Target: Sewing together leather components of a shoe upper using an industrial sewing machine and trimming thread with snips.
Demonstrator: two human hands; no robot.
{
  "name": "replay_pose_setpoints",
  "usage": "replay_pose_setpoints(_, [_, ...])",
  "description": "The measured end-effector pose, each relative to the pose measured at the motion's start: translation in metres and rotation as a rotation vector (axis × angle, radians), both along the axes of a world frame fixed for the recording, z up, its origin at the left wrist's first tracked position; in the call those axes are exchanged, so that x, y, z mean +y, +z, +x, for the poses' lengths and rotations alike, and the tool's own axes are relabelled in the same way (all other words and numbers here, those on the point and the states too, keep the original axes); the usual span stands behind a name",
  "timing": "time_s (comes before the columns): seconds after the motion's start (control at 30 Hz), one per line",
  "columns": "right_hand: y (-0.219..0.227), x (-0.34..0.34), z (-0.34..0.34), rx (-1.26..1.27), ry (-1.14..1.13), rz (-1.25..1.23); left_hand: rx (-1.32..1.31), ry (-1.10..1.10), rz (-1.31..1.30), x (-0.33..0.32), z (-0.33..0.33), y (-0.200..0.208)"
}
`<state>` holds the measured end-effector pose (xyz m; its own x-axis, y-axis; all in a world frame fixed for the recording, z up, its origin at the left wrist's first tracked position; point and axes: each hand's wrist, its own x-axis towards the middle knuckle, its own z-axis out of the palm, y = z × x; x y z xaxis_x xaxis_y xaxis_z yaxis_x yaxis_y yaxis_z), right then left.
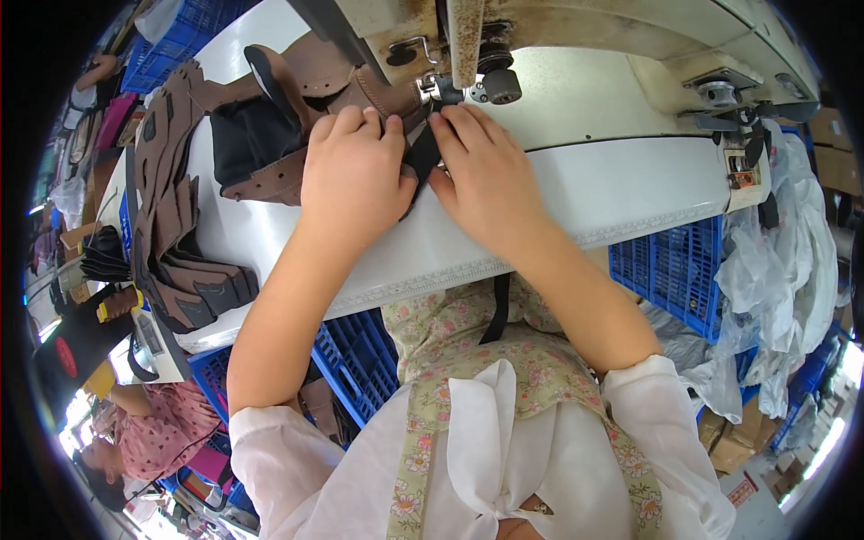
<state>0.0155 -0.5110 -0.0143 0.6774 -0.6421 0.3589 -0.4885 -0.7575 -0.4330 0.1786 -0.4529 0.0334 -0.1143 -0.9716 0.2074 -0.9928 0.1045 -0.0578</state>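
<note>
My left hand [353, 171] and my right hand [481, 175] lie side by side on the white sewing table [621, 193], both pressing a black strap [421, 157] flat. The strap runs between the hands up to the presser foot [435, 90] of a cream sewing machine [594, 54]. A brown and black leather shoe piece [270, 135] is attached to the strap at the left of my left hand. The strap's lower end hangs over the table's front edge against my flowered apron.
A pile of brown and black cut leather pieces [171, 216] lies along the table's left side. Blue plastic crates [675, 270] stand under the table. White plastic bags [783, 261] hang at the right. Another person in pink [162, 432] sits at lower left.
</note>
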Motion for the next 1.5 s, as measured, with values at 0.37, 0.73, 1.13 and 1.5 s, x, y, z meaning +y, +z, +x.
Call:
replay_pose_setpoints(0.37, [0.006, -0.001, 0.001, -0.017, 0.049, -0.086, -0.015, -0.023, 0.011, 0.001, -0.001, 0.002])
replay_pose_setpoints(0.73, [0.009, 0.004, 0.002, 0.060, 0.025, -0.160, -0.221, 0.104, 0.070, 0.055, -0.007, 0.009])
replay_pose_setpoints(1.13, [0.003, 0.003, 0.001, 0.056, 0.003, -0.111, 0.045, -0.215, 0.036, 0.032, 0.031, 0.025])
replay_pose_setpoints(1.5, [-0.002, -0.005, -0.006, -0.039, 0.020, -0.066, 0.045, -0.290, 0.103, 0.025, 0.025, 0.027])
